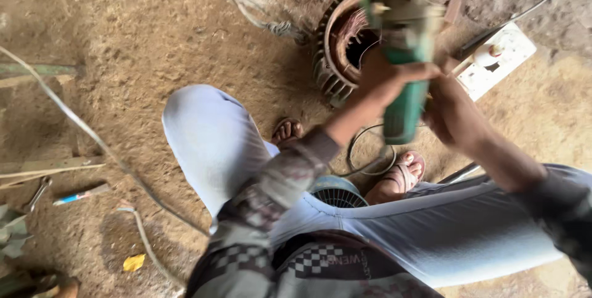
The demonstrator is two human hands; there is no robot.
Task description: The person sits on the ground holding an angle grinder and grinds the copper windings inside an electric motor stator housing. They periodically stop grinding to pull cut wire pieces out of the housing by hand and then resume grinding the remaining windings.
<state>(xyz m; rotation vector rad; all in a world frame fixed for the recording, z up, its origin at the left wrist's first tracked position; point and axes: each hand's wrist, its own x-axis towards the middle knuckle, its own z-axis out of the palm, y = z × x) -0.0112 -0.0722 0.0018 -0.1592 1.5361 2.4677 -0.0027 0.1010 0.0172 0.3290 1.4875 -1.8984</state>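
Green power tool (pixel 404 57) gripped between both hands (pixel 425 94).

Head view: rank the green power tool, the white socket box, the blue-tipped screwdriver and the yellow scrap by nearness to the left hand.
1. Green power tool, gripped by the left hand.
2. White socket box, to the right.
3. Blue-tipped screwdriver, far left on the dirt.
4. Yellow scrap, lower left.

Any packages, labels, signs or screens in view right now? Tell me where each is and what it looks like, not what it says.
No packages, signs or screens.
Printed strip: on the dark garment at the bottom middle, pale lettering beside a black-and-white checkered band.
White socket board: upper right on the dirt floor, rectangular, with a round knob; no label can be made out.
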